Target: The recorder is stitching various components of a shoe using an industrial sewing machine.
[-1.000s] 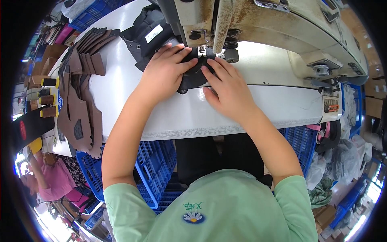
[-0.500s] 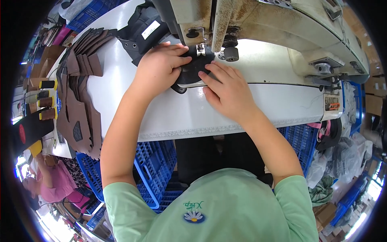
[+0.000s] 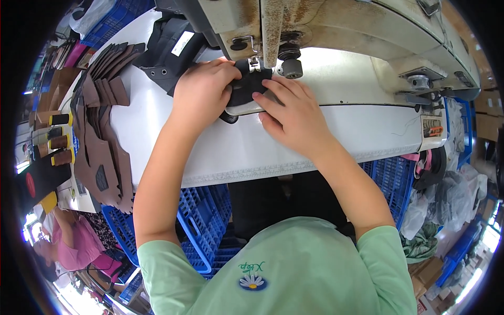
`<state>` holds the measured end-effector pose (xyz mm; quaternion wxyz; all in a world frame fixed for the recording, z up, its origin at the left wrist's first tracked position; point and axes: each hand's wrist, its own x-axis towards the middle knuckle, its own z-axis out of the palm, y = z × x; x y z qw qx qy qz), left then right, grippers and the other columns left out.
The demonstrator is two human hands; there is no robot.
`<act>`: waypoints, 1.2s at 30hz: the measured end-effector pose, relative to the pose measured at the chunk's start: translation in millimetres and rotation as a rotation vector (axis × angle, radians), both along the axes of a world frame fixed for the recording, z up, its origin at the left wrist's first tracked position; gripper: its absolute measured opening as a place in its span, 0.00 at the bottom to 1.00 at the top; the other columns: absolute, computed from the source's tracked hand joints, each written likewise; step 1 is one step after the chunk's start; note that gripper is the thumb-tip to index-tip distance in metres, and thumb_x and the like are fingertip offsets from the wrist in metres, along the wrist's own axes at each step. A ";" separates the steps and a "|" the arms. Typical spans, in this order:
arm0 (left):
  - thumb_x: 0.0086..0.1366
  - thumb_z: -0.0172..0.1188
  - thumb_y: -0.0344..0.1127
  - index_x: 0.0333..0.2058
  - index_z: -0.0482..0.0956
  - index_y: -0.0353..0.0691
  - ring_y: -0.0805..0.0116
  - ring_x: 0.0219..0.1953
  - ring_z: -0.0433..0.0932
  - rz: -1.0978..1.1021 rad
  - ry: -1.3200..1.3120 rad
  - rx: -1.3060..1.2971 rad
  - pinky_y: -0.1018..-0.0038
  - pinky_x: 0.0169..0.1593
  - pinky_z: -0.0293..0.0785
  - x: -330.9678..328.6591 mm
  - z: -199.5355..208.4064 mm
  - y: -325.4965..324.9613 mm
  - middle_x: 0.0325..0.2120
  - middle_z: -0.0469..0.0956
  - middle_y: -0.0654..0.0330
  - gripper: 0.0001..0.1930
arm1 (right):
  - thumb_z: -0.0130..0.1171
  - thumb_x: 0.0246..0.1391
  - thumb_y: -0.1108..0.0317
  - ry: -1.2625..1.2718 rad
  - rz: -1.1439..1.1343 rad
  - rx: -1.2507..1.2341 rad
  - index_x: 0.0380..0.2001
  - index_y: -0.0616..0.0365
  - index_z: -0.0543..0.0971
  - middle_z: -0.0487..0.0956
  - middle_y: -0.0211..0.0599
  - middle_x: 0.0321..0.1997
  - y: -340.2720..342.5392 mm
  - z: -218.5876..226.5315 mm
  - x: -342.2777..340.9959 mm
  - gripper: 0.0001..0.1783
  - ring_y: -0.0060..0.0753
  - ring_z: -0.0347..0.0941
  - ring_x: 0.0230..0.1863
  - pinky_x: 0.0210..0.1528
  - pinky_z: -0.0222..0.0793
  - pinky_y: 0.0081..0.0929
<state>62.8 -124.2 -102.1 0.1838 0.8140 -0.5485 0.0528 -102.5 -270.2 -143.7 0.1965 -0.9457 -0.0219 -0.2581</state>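
A black shoe upper with metal eyelets and a white label lies left of the sewing machine's head. Its dark curved part reaches beneath the presser foot. My left hand rests over this dark part with bent fingers closed on it, close to the foot; its thumb is mostly hidden. My right hand has its fingers spread, the fingertips touching the right edge of the same part. A small black rounded end shows below the left hand.
Brown cut shoe pieces lie stacked on the white table at left, beside thread spools. Blue crates stand below the table edge. A person in pink is at far left. Plastic bags hang at right.
The whole view has shifted slightly. Both hands stay at the presser foot on the black upper, and the left fingers look a little more bent.
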 end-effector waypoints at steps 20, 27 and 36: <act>0.49 0.63 0.28 0.39 0.85 0.45 0.62 0.53 0.79 0.001 -0.176 0.053 0.66 0.47 0.78 -13.6 -8.2 -3.2 0.46 0.82 0.55 0.16 | 0.65 0.46 0.63 -0.027 -0.056 0.043 0.42 0.57 0.83 0.79 0.43 0.51 -0.8 -0.3 1.9 0.18 0.47 0.70 0.59 0.63 0.64 0.44; 0.54 0.63 0.28 0.42 0.85 0.44 0.62 0.46 0.81 0.011 -0.306 0.068 0.67 0.42 0.79 -16.9 -13.0 -4.7 0.47 0.82 0.58 0.16 | 0.64 0.46 0.62 0.000 -0.086 0.081 0.42 0.55 0.83 0.78 0.42 0.53 -0.6 -3.5 3.6 0.18 0.46 0.69 0.61 0.65 0.61 0.44; 0.57 0.58 0.31 0.42 0.83 0.40 0.57 0.51 0.81 0.072 -0.361 0.105 0.65 0.43 0.81 -27.1 -19.4 -14.1 0.46 0.81 0.48 0.14 | 0.66 0.45 0.58 0.010 -0.139 0.076 0.45 0.56 0.82 0.77 0.42 0.57 -2.4 -7.4 4.6 0.23 0.48 0.66 0.64 0.68 0.57 0.47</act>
